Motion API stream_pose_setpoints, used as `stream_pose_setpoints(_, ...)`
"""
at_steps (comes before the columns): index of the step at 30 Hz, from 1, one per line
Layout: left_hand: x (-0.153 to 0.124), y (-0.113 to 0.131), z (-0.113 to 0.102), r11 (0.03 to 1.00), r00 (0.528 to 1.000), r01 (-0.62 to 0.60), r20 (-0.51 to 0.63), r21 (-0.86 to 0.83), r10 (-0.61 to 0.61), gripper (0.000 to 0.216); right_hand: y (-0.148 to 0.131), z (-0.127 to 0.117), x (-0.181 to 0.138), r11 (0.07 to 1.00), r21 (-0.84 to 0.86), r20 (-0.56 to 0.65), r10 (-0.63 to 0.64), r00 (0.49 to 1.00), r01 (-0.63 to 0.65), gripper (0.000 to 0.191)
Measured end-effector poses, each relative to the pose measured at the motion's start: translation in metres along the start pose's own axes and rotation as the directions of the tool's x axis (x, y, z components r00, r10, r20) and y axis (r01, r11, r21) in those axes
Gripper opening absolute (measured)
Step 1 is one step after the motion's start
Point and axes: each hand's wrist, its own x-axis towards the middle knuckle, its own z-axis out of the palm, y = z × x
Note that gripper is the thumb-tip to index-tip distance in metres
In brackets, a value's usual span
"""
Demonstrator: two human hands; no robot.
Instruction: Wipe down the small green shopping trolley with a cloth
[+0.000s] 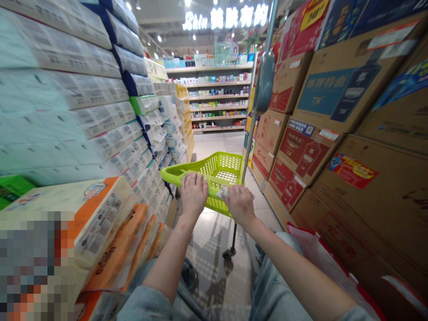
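A lime-green shopping cart (pixel 230 166) with a mesh basket stands in front of me, and no goods show in the visible part of its basket. My left hand (pixel 194 192) is wrapped over the cart's handle bar, fingers curled on top. Further right on the same bar, my right hand (pixel 240 203) is closed too. A crumpled white piece, maybe tissue or plastic (pixel 223 191), pokes out beside its fingers; whether it is held or stuck to the bar, I cannot tell. One caster wheel (pixel 229 253) shows below the cart.
Stacked tissue packs (pixel 96 102) wall the left side, with orange packs (pixel 113 254) low and near. Cardboard cartons (pixel 337 89) are piled along the right. A grey pole (pixel 250 142) rises by the cart's right side. Stocked shelves (pixel 219 98) stand beyond the tiled aisle (pixel 217 141).
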Motion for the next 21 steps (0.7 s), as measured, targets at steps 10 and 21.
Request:
stream_pose_setpoints(10, -0.004, 0.014, -0.002, 0.999, 0.999, 0.041, -0.022, -0.013, -0.042, 0.038, 0.015, -0.007, 0.007, 1.000, 0.030, 0.060, -0.006, 0.998, 0.004, 0.027)
stream_pose_setpoints(21, -0.005, 0.016, -0.002, 0.998, 0.998, 0.060, -0.025, 0.006, -0.060, 0.040, -0.005, -0.018, 0.032, 0.989, -0.112, 0.318, 0.130, 0.939, -0.099, 0.035)
